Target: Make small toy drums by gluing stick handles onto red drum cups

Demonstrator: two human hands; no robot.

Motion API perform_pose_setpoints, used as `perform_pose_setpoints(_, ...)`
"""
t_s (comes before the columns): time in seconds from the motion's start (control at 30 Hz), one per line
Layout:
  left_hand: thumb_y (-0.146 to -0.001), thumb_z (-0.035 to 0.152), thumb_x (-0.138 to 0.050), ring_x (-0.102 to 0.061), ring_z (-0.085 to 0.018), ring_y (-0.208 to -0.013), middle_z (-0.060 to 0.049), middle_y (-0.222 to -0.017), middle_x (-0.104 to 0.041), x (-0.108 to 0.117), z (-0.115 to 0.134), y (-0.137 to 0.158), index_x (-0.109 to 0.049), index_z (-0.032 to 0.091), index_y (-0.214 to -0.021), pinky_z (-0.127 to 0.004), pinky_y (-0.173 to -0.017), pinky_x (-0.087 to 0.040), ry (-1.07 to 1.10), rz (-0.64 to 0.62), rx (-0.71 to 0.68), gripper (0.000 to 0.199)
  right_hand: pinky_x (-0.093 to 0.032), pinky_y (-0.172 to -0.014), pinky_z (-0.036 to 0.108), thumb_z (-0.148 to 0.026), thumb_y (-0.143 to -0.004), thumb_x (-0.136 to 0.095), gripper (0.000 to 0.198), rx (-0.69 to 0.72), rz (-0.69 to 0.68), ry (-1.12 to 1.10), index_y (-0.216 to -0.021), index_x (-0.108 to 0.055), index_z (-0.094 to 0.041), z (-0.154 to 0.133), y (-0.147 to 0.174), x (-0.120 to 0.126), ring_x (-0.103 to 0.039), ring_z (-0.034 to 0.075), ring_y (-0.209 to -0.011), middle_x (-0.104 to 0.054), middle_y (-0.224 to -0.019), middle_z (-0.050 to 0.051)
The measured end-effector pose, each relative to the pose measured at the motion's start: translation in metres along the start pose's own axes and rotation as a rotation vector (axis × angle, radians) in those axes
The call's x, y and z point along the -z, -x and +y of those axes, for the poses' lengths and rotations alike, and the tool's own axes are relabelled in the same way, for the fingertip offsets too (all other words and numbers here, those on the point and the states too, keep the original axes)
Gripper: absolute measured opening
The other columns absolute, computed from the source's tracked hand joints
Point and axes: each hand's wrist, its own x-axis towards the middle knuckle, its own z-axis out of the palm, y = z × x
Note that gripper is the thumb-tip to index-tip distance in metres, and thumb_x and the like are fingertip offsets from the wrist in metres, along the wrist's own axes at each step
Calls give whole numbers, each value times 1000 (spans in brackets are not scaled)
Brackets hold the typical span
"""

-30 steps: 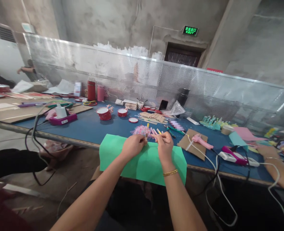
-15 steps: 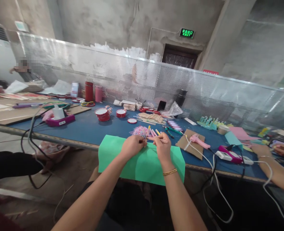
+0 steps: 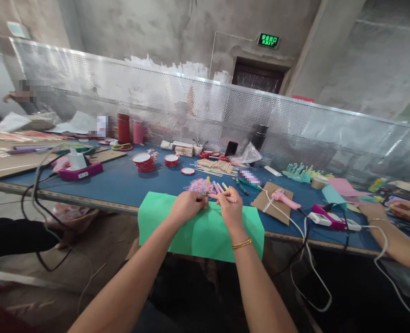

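My left hand (image 3: 188, 206) is closed, its fingertips pinching a small upright stick (image 3: 208, 181) with a yellow top. My right hand (image 3: 232, 204) is closed around a slim pale-pink stick, whose end points left toward the pinched piece; its exact kind is too small to make out. Both hands are above a green sheet (image 3: 198, 236) that hangs over the table's front edge. Just beyond the fingers lie several pink and yellow sticks (image 3: 217, 187) and a tangled pile of pink and purple strands (image 3: 200, 185).
Right of my hands, a pink glue gun (image 3: 285, 199) rests on cardboard (image 3: 265, 198), near a purple power strip (image 3: 330, 219) with trailing cables. Pliers (image 3: 241, 186), wooden sticks (image 3: 217, 165) and red-rimmed discs (image 3: 143, 162) lie farther back. Another person's arm (image 3: 387, 233) reaches in at right.
The whole view has shifted slightly, so everything appears a little farther left and up. The yellow-topped stick in my left fingers now stands more upright. My right hand keeps its grip.
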Motion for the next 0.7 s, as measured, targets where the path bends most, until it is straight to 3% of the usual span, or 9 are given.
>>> perform_pose_setpoints(0.13,-79,20,-58,-62,-17,-68,1,-70,-73,1,1,0,-76,22,-70,-27,-65,-37,23,-8,12,20,-46,-64,29,-30,-80,-59,22,-2,57,11,-63,-46,-26,0,0,0,-71,21,-67,-50,-50,-7)
perform_pose_setpoints(0.37,-79,21,-58,-63,-16,-69,1,-70,-72,1,2,0,-76,21,-69,-27,-65,-38,51,-4,5,21,-45,-67,30,-34,-82,-60,27,37,22,44,-62,-45,-26,1,0,1,-49,15,-52,-51,-53,-7)
perform_pose_setpoints(0.53,-78,22,-59,-61,-16,-66,2,-67,-70,0,1,0,-76,22,-71,-28,-62,-35,21,-11,31,19,-47,-85,35,-31,-82,-59,28,59,78,77,-60,-43,-26,0,0,0,-53,16,-57,-52,-52,-8)
perform_pose_setpoints(0.7,-79,22,-58,-61,-17,-69,0,-69,-71,-1,-1,-1,-76,22,-71,-28,-64,-36,16,-8,26,20,-47,-76,34,-30,-83,-60,27,34,18,61,-61,-45,-26,0,-1,1,-47,15,-52,-54,-54,-7)
